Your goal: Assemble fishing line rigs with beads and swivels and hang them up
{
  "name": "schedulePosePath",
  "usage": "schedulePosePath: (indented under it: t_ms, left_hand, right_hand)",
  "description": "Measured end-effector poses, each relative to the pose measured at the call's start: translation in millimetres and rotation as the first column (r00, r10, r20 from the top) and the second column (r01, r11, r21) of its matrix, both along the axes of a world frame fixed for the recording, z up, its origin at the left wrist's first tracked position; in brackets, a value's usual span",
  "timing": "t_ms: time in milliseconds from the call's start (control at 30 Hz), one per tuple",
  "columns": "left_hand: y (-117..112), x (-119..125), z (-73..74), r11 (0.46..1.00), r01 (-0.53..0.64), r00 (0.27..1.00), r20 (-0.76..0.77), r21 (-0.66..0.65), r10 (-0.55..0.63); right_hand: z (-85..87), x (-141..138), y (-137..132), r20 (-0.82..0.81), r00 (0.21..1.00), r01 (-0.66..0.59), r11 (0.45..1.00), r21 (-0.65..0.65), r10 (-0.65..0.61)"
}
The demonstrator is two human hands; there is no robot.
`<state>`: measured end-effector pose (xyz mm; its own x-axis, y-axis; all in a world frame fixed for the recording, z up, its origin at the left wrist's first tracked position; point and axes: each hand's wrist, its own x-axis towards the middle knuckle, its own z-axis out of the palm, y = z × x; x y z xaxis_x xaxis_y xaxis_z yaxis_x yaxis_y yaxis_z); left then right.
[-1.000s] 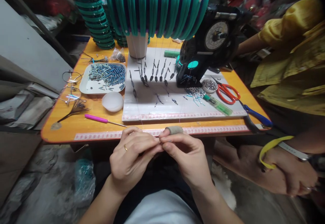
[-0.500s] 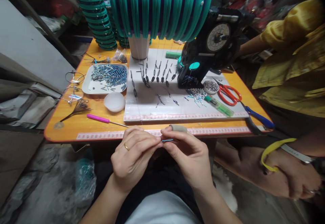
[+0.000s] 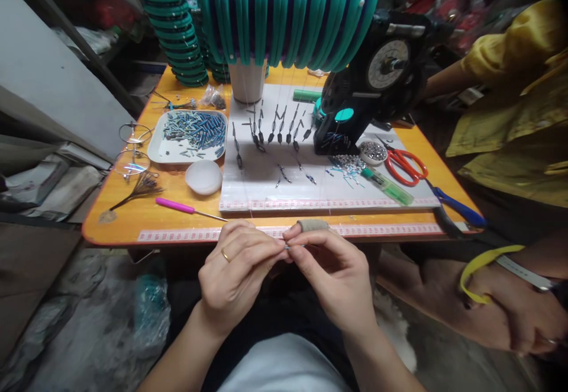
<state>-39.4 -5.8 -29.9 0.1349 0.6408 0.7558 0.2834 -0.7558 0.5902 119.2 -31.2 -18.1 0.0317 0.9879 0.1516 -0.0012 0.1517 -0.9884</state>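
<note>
My left hand [image 3: 242, 270], with a gold ring, and my right hand [image 3: 332, 270] meet fingertip to fingertip just in front of the table edge. Between the pinched fingers a short thin blue tube [image 3: 287, 247] shows; most of it is covered. A grey wrap [image 3: 313, 225] covers one finger of my right hand. Just beyond the hands lies a pink-handled needle tool [image 3: 176, 205]. Several dark weights [image 3: 280, 134] on fine lines hang from the green spools [image 3: 284, 19] over the white board [image 3: 257, 188].
A white tray [image 3: 155, 154] of short blue tubes and a white cup [image 3: 203, 177] stand at left. Red scissors [image 3: 406, 167], blue-handled pliers [image 3: 459, 207] and a black winding machine [image 3: 339, 119] are at right. Another person's hand [image 3: 515, 303] rests close by on the right.
Less of the blue tube shows between my fingertips, and the fingers of both hands sit closer together. The whole view has shifted slightly.
</note>
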Motion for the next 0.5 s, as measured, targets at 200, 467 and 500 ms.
schedulePosePath:
  t_ms: [200, 467, 500]
  left_hand:
    - [1, 1, -1.4, 1.0, 0.018, 1.0, -0.019, 0.009, -0.018]
    - [8, 1, -1.0, 0.994, 0.09, 0.996, -0.03, 0.059, -0.089]
    - [9, 1, -0.5, 0.994, 0.092, 0.995, -0.032, 0.056, -0.09]
  right_hand:
    - [3.5, 1, 0, 0.051, 0.998, 0.026, 0.999, 0.027, -0.027]
    - [9.6, 6, 5, 0.203, 0.979, 0.014, 0.998, 0.067, -0.027]
    - [9.2, 9, 5, 0.22, 0.976, -0.011, 0.998, 0.062, -0.003]
